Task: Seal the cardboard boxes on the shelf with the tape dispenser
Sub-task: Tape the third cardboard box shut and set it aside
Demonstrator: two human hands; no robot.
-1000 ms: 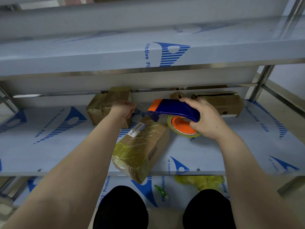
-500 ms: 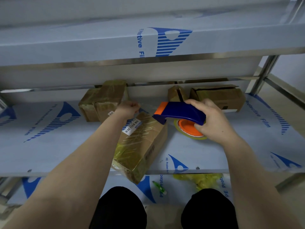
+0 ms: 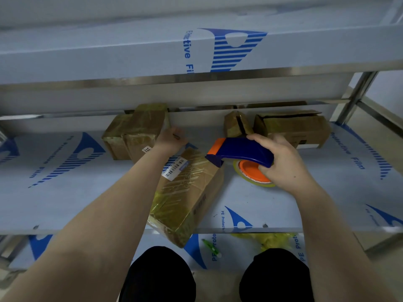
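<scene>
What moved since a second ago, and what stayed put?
The right hand slid the tape dispenser a little to the right, away from the middle box. The left hand crept slightly farther back at that box's far end. The right hand's grip on the dispenser held, and the middle box stayed put on the shelf.

place: storeroom or packing area | racking: steel shelf (image 3: 65, 203) in tiers on a metal post (image 3: 357, 94), blue-printed protective film over each tier | stock: cardboard boxes (image 3: 187, 192) wrapped in yellowish tape, one with a barcode label (image 3: 174, 168) | tool: tape dispenser (image 3: 239, 151) in hand over the shelf
</scene>
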